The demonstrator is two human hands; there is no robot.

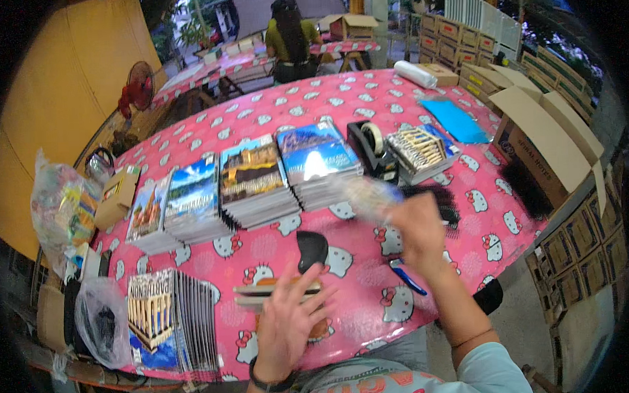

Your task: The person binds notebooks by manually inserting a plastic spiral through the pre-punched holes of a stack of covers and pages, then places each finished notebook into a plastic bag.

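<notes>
Head view: a pale thing (371, 199) with hints of blue, blurred past recognising, juts from the right hand (421, 229), above the table, in front of the tallest-looking booklets; the fingers of that hand are curled in and clamped on its near end. Its surface looks light and slightly shiny, its outline smeared. The left hand (289, 314) is bare, its fingers spread apart over a pale, flat-edged block (249, 296) and a smooth brown rounded piece (320, 329); whether they touch, I cannot tell. Just beyond lies a matte black curved piece (311, 250), and near the right forearm a slim blue-handled tool (408, 279). Glossy pink tablecloth (360, 302), printed with white cat heads, spreads beneath. Behind stand four neat stacks of booklets (251, 172) with slick photographic covers, then a black tape dispenser (374, 153) and another booklet stack (420, 153). Lower left, more booklets (168, 319) overlap in a fan, dark edges ribbed. Farther right are smooth turquoise sheets (456, 119) and an open cardboard carton (534, 144), its stiff brown flaps raised.
</notes>
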